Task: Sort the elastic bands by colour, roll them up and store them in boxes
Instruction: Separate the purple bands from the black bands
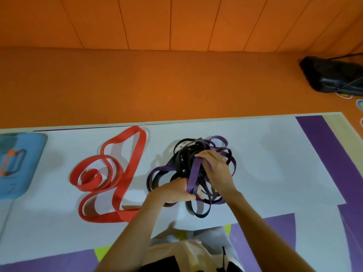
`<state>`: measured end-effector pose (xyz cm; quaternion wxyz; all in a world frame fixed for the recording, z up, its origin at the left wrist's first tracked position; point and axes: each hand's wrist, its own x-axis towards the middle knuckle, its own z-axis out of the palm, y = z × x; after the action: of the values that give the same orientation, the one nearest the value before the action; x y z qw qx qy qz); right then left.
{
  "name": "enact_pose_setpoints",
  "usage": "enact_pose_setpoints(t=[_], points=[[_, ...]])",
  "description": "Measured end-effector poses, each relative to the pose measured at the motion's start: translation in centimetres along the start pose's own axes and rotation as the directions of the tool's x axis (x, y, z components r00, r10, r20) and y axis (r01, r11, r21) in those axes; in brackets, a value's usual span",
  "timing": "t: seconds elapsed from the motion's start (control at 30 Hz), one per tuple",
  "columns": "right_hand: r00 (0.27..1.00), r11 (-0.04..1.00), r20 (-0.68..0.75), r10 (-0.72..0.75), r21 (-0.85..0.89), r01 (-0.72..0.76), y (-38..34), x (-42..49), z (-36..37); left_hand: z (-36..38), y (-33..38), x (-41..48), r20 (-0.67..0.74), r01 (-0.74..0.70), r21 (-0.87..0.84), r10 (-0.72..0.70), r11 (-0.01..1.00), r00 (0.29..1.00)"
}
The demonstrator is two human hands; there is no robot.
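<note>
"Two hands in one heap; where does it lie?"

"The tangled heap of purple and black flat elastic bands [184, 152] sits on the pale grey floor mat with purple patches [265, 154], about midway between the mat's left and right edges; the person's left hand [174, 190] is at the near side of the heap, the right hand [215, 166] on top of it."

"Are the hands apart, and do they hold anything?"

"They are close together but not touching; one wide purple band [193, 173] runs straight between them; the right hand's fingers curl over its upper end, and the left hand's fingers and thumb close round its lower end; the other loops of the heap spill onto the mat around both hands."

"And the other colours?"

"A long red flat elastic band [137, 152] lies alone to the left of the heap, apart from it and loosely looped; its far loop reaches almost to the mat's far edge, and its near end runs under the left forearm; a blue rounded box [29, 150] at the mat's left edge holds something orange and dark, too blurred to name; beyond the far edge is orange padded floor [157, 85], and a black bag [332, 77] lies on it past the far right corner."
</note>
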<state>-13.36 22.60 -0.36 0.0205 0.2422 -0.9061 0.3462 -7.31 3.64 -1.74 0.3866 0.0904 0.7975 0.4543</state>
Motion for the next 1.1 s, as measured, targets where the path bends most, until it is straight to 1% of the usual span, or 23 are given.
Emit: enact_pose_setpoints(t=[0.07,0.1,0.13,0.17,0.23,0.33,0.4,0.47,0.53,0.57,0.6,0.67,0.7,0.73,0.77,0.8,0.83,0.87,0.93,0.97,1.0,1.07,1.1], points=[[0.980,0.996,0.196,0.035,-0.084,-0.019,0.3,-0.2,1.4,-0.5,-1.0,-1.2,0.010,0.087,-0.005,-0.087,0.996,0.996],[0.957,0.988,0.278,0.077,-0.153,-0.035,0.4,-0.4,2.0,-0.8,-1.8,-1.9,-0.026,0.135,-0.015,-0.136,0.991,0.990],[0.943,0.974,0.311,0.120,-0.222,-0.051,0.6,-0.7,2.4,-1.2,-2.5,-2.7,-0.076,0.185,-0.038,-0.187,0.982,0.979],[0.940,0.959,0.301,0.163,-0.272,-0.079,0.7,-0.9,2.8,-1.7,-3.3,-3.6,-0.129,0.226,-0.068,-0.234,0.972,0.964],[0.947,0.946,0.232,0.224,-0.285,-0.155,0.8,-1.2,3.3,-3.0,-4.4,-5.2,-0.236,0.280,-0.077,-0.290,0.957,0.927],[0.940,0.950,0.224,0.257,-0.237,-0.203,0.6,-1.1,3.7,-4.2,-5.2,-7.1,-0.359,0.308,-0.014,-0.292,0.951,0.886],[0.937,0.955,0.220,0.270,-0.186,-0.232,0.6,-1.0,3.8,-4.4,-5.7,-7.7,-0.470,0.319,-0.004,-0.283,0.948,0.836],[0.940,0.956,0.190,0.283,-0.140,-0.259,0.9,-0.9,3.7,-4.6,-6.2,-7.9,-0.640,0.411,0.102,-0.256,0.906,0.724],[0.948,0.958,0.151,0.281,-0.104,-0.267,1.3,-0.9,3.3,-5.0,-6.5,-7.9,-0.795,0.553,0.223,-0.179,0.803,0.580],[0.954,0.963,0.136,0.267,-0.085,-0.257,1.5,-1.0,3.0,-5.2,-6.5,-7.8,-0.842,0.607,0.233,-0.154,0.760,0.516],[0.963,0.970,0.122,0.239,-0.070,-0.232,1.7,-1.1,2.8,-5.5,-6.5,-7.7,-0.878,0.633,0.231,-0.123,0.739,0.464],[0.980,0.983,0.091,0.177,-0.066,-0.171,2.2,-1.6,2.3,-6.0,-6.3,-7.3,-0.927,0.626,0.218,-0.042,0.749,0.373],[0.985,0.985,0.072,0.157,-0.087,-0.151,2.4,-1.9,2.0,-6.3,-6.1,-7.1,-0.943,0.603,0.196,-0.020,0.773,0.333],[0.988,0.983,0.054,0.147,-0.118,-0.140,2.7,-2.1,1.8,-6.6,-5.6,-6.9,-0.954,0.568,0.152,-0.031,0.809,0.299],[0.988,0.978,0.042,0.151,-0.148,-0.144,3.1,-2.4,1.6,-6.9,-5.0,-6.7,-0.957,0.515,0.073,-0.086,0.854,0.278],[0.985,0.973,0.033,0.168,-0.166,-0.160,3.4,-2.7,1.5,-7.1,-4.5,-6.5,-0.948,0.446,-0.026,-0.163,0.895,0.272],[0.981,0.966,0.021,0.193,-0.181,-0.187,3.8,-2.9,1.4,-7.3,-4.1,-6.1,-0.930,0.354,-0.124,-0.233,0.927,0.284],[0.974,0.954,0.007,0.228,-0.202,-0.222,4.2,-3.1,1.3,-7.4,-3.7,-5.8,-0.905,0.241,-0.223,-0.293,0.944,0.309],[0.934,0.900,0.001,0.357,-0.270,-0.343,5.5,-3.8,1.0,-7.3,-2.8,-5.4,-0.838,0.023,-0.401,-0.377,0.916,0.394],[0.894,0.852,0.016,0.447,-0.310,-0.421,6.2,-4.2,0.9,-7.3,-2.4,-5.3,-0.824,-0.042,-0.430,-0.373,0.902,0.426],[0.842,0.797,0.040,0.538,-0.348,-0.493,6.9,-4.7,0.6,-7.2,-2.1,-5.1,-0.828,-0.072,-0.418,-0.347,0.906,0.441],[0.733,0.705,0.092,0.674,-0.376,-0.601,8.0,-5.9,0.1,-7.3,-1.5,-4.6,-0.849,-0.070,-0.328,-0.262,0.942,0.460],[0.686,0.672,0.121,0.718,-0.379,-0.637,8.4,-6.3,-0.3,-7.3,-1.3,-4.3,-0.850,-0.062,-0.275,-0.212,0.959,0.482]])
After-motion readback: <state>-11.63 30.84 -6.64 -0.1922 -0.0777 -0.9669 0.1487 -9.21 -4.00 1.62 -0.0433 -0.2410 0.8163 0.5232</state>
